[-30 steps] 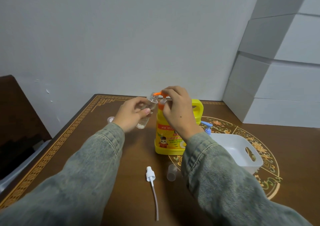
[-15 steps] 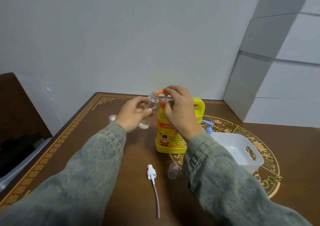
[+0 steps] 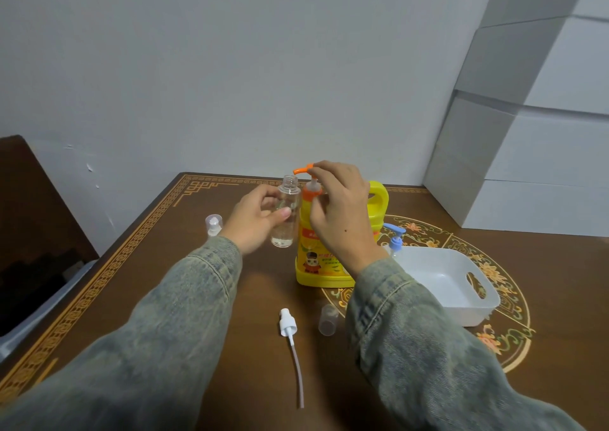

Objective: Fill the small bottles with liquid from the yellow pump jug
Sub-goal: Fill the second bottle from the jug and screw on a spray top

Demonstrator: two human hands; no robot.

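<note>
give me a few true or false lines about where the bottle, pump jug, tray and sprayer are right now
1. The left hand holds the clear bottle upright with its open mouth under the orange spout. True.
2. The right hand rests on the white tray. False: it is on the pump head of the yellow jug.
3. The clear bottle is full to the neck. False: only a little liquid sits at its bottom.
4. A white sprayer with a long tube lies on the table in front of the jug. True.
5. The sprayer is screwed onto the held bottle. False: the bottle's mouth is open.
</note>
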